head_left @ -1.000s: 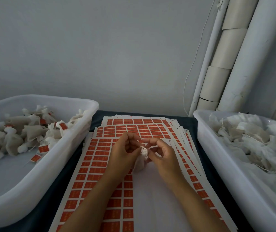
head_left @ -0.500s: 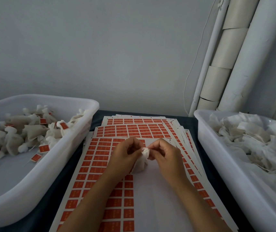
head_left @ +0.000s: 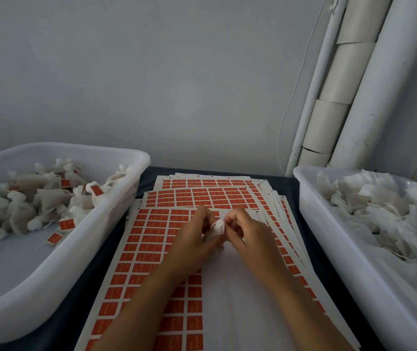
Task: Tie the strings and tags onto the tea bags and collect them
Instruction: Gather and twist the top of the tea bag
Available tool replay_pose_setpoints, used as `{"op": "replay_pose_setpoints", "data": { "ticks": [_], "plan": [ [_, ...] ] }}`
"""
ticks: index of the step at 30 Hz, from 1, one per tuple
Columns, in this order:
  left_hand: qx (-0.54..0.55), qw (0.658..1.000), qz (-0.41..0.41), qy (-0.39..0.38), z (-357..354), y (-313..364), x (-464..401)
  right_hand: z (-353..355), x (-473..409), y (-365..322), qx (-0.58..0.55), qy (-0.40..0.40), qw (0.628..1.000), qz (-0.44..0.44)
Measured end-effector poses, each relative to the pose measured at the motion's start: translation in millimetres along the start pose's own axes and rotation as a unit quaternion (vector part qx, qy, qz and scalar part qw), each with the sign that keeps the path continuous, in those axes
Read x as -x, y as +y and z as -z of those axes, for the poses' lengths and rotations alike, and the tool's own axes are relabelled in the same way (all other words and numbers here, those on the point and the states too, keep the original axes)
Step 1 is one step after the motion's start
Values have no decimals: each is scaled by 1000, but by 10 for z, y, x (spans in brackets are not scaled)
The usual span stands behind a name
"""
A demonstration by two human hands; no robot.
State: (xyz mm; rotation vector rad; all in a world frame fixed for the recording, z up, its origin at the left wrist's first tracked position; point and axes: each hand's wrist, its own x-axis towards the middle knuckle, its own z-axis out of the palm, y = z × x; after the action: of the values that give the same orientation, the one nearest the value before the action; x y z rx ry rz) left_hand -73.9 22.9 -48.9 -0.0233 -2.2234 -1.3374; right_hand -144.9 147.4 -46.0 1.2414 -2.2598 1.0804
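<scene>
A small white tea bag [head_left: 218, 227] is held between both hands above the sheets of orange tags [head_left: 151, 239]. My left hand [head_left: 192, 239] grips the bag's body from the left. My right hand [head_left: 246, 233] pinches the gathered top of the bag from the right; any string is too thin to make out. The left white bin [head_left: 58, 269] holds several finished tea bags with orange tags [head_left: 66, 224]. The right white bin [head_left: 329, 254] is piled with untied white bags and strings [head_left: 379, 214].
Stacked sheets of orange tags cover the dark table [head_left: 149, 177] between the two bins. Large cardboard and paper rolls [head_left: 339, 79] lean in the back right corner against a grey wall, with a thin cable hanging beside them.
Both hands have closed in tighter on the tea bag's top and shifted slightly; the bag's neck is now bunched between the fingertips.
</scene>
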Motion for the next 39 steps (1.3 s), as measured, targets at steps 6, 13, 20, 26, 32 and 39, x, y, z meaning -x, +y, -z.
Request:
{"op": "replay_pose_setpoints", "data": {
  "ticks": [6,13,20,26,32,39],
  "plan": [
    [-44,999,-19,-9,15,-7,-11,30,6,-39,86,38,995,14],
    [-44,999,-15,24,-18,-5,-26,4,22,-55,53,84,994,-46],
    [11,998,16,60,-33,13,-46,5,0,-71,-6,126,986,-108],
    [44,996,52,62,-41,24,-49,50,-24,-52,-1,168,977,-130],
    [25,996,71,40,20,-24,-28,23,-8,-16,-10,134,981,-141],
    [62,994,76,40,29,-8,-45,25,-54,31,-31,134,977,-163]
  ]
}}
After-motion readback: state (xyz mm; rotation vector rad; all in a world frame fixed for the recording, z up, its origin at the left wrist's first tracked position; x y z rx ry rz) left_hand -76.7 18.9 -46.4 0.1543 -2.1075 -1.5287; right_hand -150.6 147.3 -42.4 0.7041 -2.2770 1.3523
